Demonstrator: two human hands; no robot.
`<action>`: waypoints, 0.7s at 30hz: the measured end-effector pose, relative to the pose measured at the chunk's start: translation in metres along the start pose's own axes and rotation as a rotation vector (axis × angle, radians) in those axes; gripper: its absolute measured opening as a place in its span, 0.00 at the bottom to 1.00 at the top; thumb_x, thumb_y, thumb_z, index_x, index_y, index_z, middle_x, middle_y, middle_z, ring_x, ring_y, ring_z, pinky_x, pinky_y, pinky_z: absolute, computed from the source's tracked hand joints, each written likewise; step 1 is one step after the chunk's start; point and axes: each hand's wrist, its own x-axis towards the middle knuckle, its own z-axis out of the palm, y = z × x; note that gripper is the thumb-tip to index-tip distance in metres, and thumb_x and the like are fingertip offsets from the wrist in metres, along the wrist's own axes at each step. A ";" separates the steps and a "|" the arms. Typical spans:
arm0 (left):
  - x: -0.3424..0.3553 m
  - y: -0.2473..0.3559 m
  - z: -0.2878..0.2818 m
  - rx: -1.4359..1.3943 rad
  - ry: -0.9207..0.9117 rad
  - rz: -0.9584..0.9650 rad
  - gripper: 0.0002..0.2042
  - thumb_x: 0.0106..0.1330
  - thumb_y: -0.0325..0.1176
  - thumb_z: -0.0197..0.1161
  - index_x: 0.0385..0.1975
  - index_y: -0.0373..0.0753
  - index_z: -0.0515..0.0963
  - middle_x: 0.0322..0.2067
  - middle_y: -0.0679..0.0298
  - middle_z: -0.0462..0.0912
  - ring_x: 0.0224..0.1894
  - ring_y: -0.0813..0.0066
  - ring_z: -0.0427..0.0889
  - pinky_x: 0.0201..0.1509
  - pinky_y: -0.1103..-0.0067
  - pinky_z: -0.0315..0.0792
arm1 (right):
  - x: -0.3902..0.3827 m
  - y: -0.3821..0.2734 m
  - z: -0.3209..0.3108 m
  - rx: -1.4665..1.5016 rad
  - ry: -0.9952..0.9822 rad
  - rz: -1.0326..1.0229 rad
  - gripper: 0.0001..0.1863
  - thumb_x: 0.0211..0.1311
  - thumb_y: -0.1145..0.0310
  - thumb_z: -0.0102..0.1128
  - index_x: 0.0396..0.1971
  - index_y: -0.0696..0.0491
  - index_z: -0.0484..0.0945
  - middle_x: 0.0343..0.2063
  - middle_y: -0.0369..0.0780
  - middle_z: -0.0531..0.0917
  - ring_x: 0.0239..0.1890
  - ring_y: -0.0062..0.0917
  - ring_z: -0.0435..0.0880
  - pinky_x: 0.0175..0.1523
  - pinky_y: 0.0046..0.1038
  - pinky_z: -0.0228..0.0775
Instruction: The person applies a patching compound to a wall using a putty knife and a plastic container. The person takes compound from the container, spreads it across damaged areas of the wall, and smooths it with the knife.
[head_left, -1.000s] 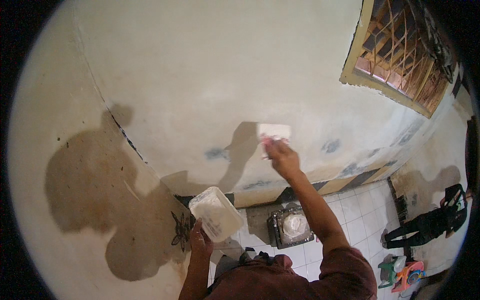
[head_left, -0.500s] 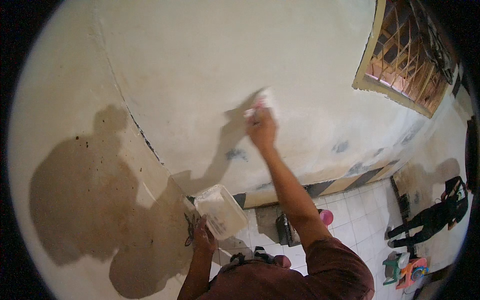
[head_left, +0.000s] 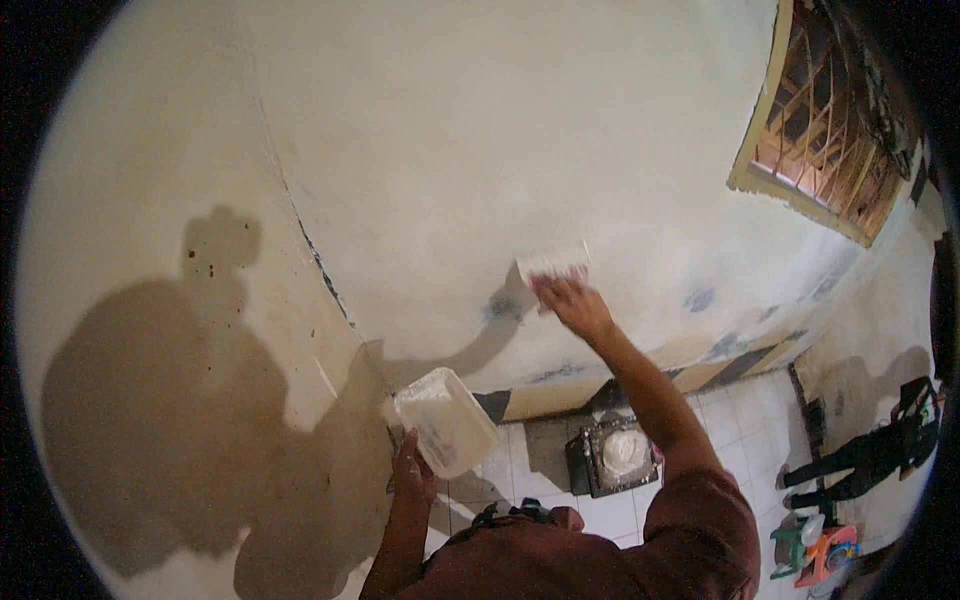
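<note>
Right hand (head_left: 570, 300) grips a broad white spreader (head_left: 553, 261) at a patchy wall (head_left: 450, 120)

Fingers close over the spreader's near edge; its blade lies on, or very near, the pale surface at mid-view. The left hand (head_left: 412, 472) grasps a shallow white tray (head_left: 470, 410), tilted, with pale residue inside.

Judging by the surface, the work is partway along. Higher up, the wall looks fairly even and creamy, with faint clouding. Lower down it seems less covered: a bluish-grey blotch (head_left: 503, 306) shows below and left of the spreader, a second dark patch (head_left: 699, 299) lies to the right, and brownish stains run above the dark-and-tan skirting (head_left: 550, 399). The dark crack (head_left: 323, 270) along the corner seam also looks unfilled.

Below, a dark stand (head_left: 580, 467) on the tiled floor (head_left: 600, 515) carries a whitish mass (head_left: 625, 452). At upper right is a grilled window (head_left: 815, 150); at lower right, another person (head_left: 862, 452) in dark clothing stands near a green stool (head_left: 787, 553) and an orange one.
</note>
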 end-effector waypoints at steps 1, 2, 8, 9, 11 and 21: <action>0.000 0.002 -0.005 0.006 0.002 -0.001 0.23 0.66 0.39 0.57 0.57 0.33 0.65 0.49 0.53 0.75 0.50 0.58 0.77 0.53 0.61 0.74 | -0.015 -0.012 -0.010 0.180 -0.028 0.137 0.29 0.53 0.69 0.59 0.58 0.49 0.69 0.49 0.39 0.77 0.50 0.35 0.77 0.46 0.36 0.77; 0.000 0.002 -0.009 0.011 0.003 -0.009 0.23 0.66 0.39 0.57 0.57 0.33 0.65 0.49 0.53 0.75 0.50 0.59 0.78 0.53 0.61 0.74 | -0.029 -0.016 -0.022 0.356 -0.064 0.274 0.29 0.52 0.71 0.59 0.58 0.50 0.68 0.49 0.39 0.77 0.49 0.36 0.78 0.48 0.37 0.76; 0.006 0.000 -0.015 0.020 -0.054 -0.002 0.23 0.64 0.37 0.58 0.57 0.34 0.66 0.47 0.56 0.77 0.47 0.60 0.80 0.51 0.62 0.76 | -0.030 0.067 -0.075 0.269 0.482 1.233 0.04 0.46 0.76 0.55 0.23 0.59 0.72 0.18 0.44 0.71 0.21 0.38 0.69 0.29 0.36 0.66; 0.008 -0.002 -0.016 0.028 -0.051 -0.009 0.23 0.64 0.36 0.58 0.57 0.35 0.66 0.47 0.57 0.77 0.47 0.60 0.80 0.51 0.62 0.76 | -0.022 0.078 -0.074 0.276 0.540 1.271 0.05 0.47 0.74 0.56 0.22 0.59 0.70 0.18 0.43 0.71 0.20 0.37 0.68 0.29 0.35 0.66; 0.003 0.002 -0.010 0.021 -0.073 -0.025 0.23 0.64 0.36 0.59 0.57 0.34 0.65 0.47 0.56 0.77 0.47 0.60 0.79 0.51 0.62 0.76 | -0.001 0.093 -0.063 0.307 0.617 1.279 0.09 0.48 0.70 0.58 0.22 0.59 0.70 0.18 0.43 0.72 0.21 0.37 0.70 0.30 0.35 0.66; 0.011 -0.012 -0.028 0.035 -0.008 0.012 0.26 0.64 0.36 0.60 0.59 0.34 0.62 0.51 0.55 0.74 0.53 0.59 0.75 0.54 0.61 0.74 | 0.190 -0.123 -0.031 0.623 0.096 0.629 0.25 0.52 0.75 0.55 0.53 0.52 0.68 0.50 0.48 0.75 0.45 0.42 0.81 0.44 0.41 0.77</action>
